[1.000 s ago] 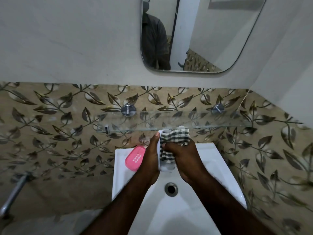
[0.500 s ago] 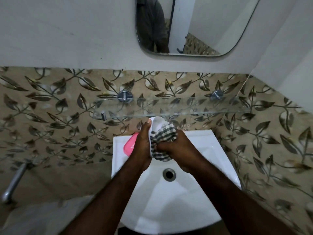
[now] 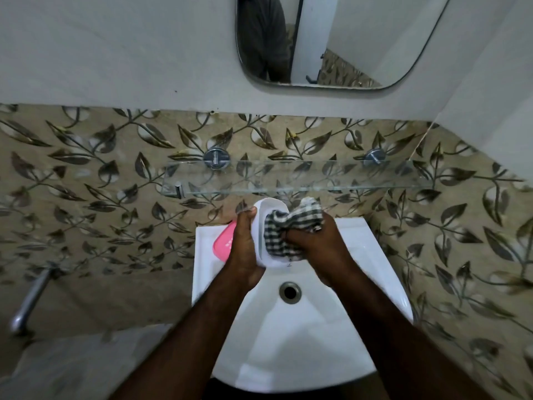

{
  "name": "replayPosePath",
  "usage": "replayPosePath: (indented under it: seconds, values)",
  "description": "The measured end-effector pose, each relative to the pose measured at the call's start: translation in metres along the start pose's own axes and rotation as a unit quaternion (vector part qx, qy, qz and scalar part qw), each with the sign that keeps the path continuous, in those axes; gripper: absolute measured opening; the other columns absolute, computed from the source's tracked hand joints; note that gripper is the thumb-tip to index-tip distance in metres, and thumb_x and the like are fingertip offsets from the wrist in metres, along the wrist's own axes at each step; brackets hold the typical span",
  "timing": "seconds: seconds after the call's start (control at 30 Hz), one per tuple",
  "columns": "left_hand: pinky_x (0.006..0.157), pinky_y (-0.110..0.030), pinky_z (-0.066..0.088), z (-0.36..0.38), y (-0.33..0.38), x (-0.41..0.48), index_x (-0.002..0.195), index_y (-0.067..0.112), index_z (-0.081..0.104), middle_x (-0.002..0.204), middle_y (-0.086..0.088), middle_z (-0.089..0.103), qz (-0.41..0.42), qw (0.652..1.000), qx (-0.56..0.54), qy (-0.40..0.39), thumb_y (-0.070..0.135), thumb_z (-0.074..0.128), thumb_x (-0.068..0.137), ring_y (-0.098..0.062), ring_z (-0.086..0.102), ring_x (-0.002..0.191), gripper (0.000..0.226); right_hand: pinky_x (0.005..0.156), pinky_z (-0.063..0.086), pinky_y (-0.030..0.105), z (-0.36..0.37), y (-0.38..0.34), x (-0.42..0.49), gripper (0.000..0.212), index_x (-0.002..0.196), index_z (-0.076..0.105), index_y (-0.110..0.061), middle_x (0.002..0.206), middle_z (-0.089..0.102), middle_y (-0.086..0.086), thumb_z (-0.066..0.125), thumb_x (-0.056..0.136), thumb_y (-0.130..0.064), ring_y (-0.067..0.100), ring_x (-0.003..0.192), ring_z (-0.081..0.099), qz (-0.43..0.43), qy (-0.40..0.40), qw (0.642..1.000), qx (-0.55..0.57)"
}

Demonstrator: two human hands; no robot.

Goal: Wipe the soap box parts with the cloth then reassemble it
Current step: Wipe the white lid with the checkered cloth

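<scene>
Looking down from the head view, a white sink (image 3: pixel 340 342) juts from a wall of leaf-patterned tile (image 3: pixel 86 197), with a glass shelf (image 3: pixel 302 180) above it and a mirror (image 3: pixel 346 41) on the plain white wall higher up. Over the basin, the left hand (image 3: pixel 243 249) has its fingers wrapped around the white soap box part (image 3: pixel 269 207), held on edge. The right hand (image 3: pixel 314 246) clenches the checked cloth (image 3: pixel 291 226), pressing it into that part. The pink soap box part (image 3: pixel 223 242) lies on the sink's back left rim, partly hidden by the left hand. A metal tap (image 3: pixel 27 301) shows at far left.
</scene>
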State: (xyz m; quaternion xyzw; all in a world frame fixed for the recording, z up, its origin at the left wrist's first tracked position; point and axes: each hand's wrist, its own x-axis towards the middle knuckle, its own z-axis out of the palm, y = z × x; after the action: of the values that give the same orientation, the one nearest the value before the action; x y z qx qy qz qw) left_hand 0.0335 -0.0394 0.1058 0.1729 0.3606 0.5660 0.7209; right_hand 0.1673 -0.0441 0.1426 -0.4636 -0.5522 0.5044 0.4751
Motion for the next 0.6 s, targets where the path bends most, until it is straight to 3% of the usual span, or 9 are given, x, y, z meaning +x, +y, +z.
replayPosePath:
  seconds: [0.07,0.13,0.2,0.3,0.37,0.47,0.6]
  values:
    - [0.089,-0.043,0.046,-0.006,0.003,-0.001,0.129,0.008,0.056,0.11,-0.017,0.066,-0.008,0.999,-0.035,-0.008,0.044,0.04,0.092,-0.035,0.061,0.1,0.054,0.067,0.058,0.041,-0.011,-0.001,0.002,0.034,0.096,0.066,0.006,0.087,0.073,0.018,0.063,0.063,0.002,0.034,0.08,0.071,-0.005,0.046,0.995,0.086]
    - [0.085,-0.045,0.046,-0.013,0.004,0.0,0.122,0.008,0.06,0.105,-0.018,0.066,-0.007,0.999,-0.031,-0.012,0.04,0.043,0.091,-0.035,0.06,0.094,0.048,0.064,0.058,0.037,-0.02,-0.003,-0.001,0.034,0.097,0.062,0.009,0.084,0.072,0.016,0.062,0.064,0.005,0.031,0.078,0.071,-0.024,0.05,0.995,0.085]
    - [0.084,-0.043,0.05,-0.017,0.001,0.002,0.115,0.01,0.067,0.105,-0.015,0.072,-0.004,1.0,-0.014,-0.018,0.039,0.044,0.095,-0.031,0.067,0.092,0.042,0.061,0.057,0.033,-0.018,-0.004,-0.009,0.033,0.098,0.063,0.005,0.083,0.073,0.014,0.067,0.065,0.002,0.025,0.075,0.07,-0.038,0.028,0.999,0.022]
    - [0.083,-0.042,0.056,-0.011,-0.005,0.002,0.105,0.015,0.07,0.1,-0.008,0.077,-0.001,0.999,0.024,-0.024,0.042,0.047,0.097,-0.024,0.073,0.091,0.036,0.07,0.057,0.029,-0.006,-0.001,-0.022,0.035,0.1,0.071,-0.018,0.091,0.075,0.001,0.08,0.067,-0.009,0.012,0.08,0.07,-0.041,0.006,0.991,-0.128]
    - [0.077,-0.038,0.058,-0.009,-0.007,0.002,0.102,0.018,0.071,0.095,-0.006,0.078,-0.007,0.999,0.045,-0.025,0.042,0.052,0.094,-0.023,0.073,0.09,0.032,0.074,0.056,0.029,0.003,0.002,-0.027,0.025,0.091,0.074,-0.019,0.087,0.075,-0.004,0.078,0.071,-0.004,0.008,0.081,0.07,-0.06,-0.003,0.98,-0.19]
    - [0.062,-0.026,0.058,-0.009,-0.01,-0.001,0.084,0.012,0.079,0.076,-0.007,0.076,-0.022,0.997,0.059,-0.053,0.041,0.06,0.082,-0.019,0.073,0.069,0.035,0.066,0.052,0.026,0.022,0.005,-0.038,0.016,0.078,0.068,-0.024,0.077,0.071,-0.008,0.073,0.074,-0.009,0.006,0.073,0.066,-0.067,-0.029,0.966,-0.249]
    - [0.069,-0.03,0.059,-0.011,-0.006,-0.003,0.099,0.006,0.076,0.087,-0.013,0.076,-0.009,0.998,0.056,-0.028,0.043,0.07,0.072,-0.025,0.073,0.077,0.046,0.054,0.046,0.013,0.036,0.004,-0.046,0.026,0.076,0.067,-0.026,0.064,0.068,-0.015,0.071,0.073,0.0,-0.004,0.057,0.061,-0.002,-0.01,0.996,-0.088]
